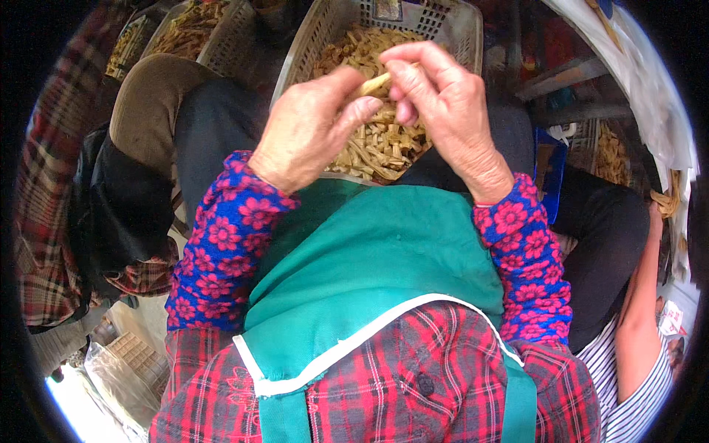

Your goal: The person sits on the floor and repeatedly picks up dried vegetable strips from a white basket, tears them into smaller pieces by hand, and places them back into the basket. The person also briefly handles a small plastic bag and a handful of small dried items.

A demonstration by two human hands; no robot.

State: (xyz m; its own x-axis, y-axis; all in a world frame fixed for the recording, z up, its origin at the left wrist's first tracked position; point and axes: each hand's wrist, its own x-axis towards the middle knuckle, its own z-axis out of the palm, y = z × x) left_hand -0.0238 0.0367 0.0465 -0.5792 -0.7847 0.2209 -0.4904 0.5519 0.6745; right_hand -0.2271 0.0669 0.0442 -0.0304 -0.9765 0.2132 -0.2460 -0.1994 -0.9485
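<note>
A slender yellowish piece of what looks like preserved vegetable stem (375, 85) spans the gap between my two hands. My left hand (310, 130) grips its lower end, the fingers curled out of sight and the thumb extended. At the upper end, my right hand (446, 102) pinches it between thumb and forefinger, covering that tip. Directly beneath lies a heap of similar cut pieces (382, 141) in a whitish perforated plastic basket (451, 25). The basket's near side is partly hidden by my hands and the green apron (382, 238) over my lap.
Another crate (221, 39) of stem pieces stands at the upper left, near a seated person's knee (149, 105). On the right, a co-worker's arm (642, 332) reaches up beside a dark-trousered leg (604, 238). A blue container (551, 180) stands between us.
</note>
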